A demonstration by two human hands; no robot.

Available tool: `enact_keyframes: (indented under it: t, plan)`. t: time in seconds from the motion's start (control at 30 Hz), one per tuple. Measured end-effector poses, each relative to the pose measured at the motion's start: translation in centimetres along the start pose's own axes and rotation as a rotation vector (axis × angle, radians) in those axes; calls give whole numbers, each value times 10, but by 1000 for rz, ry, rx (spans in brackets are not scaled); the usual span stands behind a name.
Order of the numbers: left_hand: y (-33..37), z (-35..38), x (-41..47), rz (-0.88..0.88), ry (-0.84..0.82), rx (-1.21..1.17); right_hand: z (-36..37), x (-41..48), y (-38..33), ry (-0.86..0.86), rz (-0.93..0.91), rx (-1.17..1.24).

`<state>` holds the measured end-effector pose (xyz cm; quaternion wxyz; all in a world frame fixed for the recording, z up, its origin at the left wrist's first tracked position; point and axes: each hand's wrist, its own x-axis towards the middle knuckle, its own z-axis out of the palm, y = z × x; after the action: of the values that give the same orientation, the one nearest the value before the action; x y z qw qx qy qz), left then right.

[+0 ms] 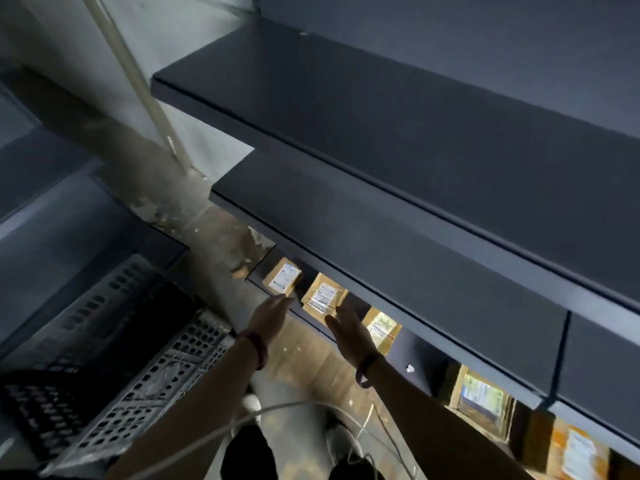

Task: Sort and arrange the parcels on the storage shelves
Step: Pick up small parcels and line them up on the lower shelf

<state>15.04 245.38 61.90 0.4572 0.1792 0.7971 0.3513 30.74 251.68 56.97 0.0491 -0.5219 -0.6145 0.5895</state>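
Several brown cardboard parcels with white labels stand in a row on the lowest dark shelf. The leftmost parcel (282,280) is near the shelf's end, a second parcel (323,298) stands beside it, and a third parcel (381,329) is further right. My left hand (270,315) reaches down with flat, spread fingers just below the leftmost parcel, holding nothing. With its fingers apart, my right hand (349,336) hovers between the second and third parcels, its fingertips close to the second one. Both wrists wear dark bands.
Two dark shelf boards (398,258) overhang the parcels and hide their tops. More parcels (483,396) stand further right on the low shelf. A perforated black crate (114,358) lies on the floor at left. A white cable (277,408) hangs near my legs.
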Motion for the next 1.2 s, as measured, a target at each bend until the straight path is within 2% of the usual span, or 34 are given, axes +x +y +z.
enact_keyframes:
  t: [0.17,0.37,0.67,0.77,0.9,1.07,1.2]
  plan:
    - [-46,-30,92,-35,-98,12,66,50,20,107,91,78]
    - [-130,-27,214,0,-106,4,146,155,75,157,142,64]
    - [-276,22,423,70,49,-39,235,362,205,121,31,86]
    - [-298,33,480,117,114,-25,253,422,234,122,0,86]
    - [-315,35,530,114,173,-199,262,478,254,127,-21,129]
    - [-319,39,579,160,208,-140,270,515,254,81,8,186]
    - [-324,45,592,145,176,-116,280,523,249,67,2,204]
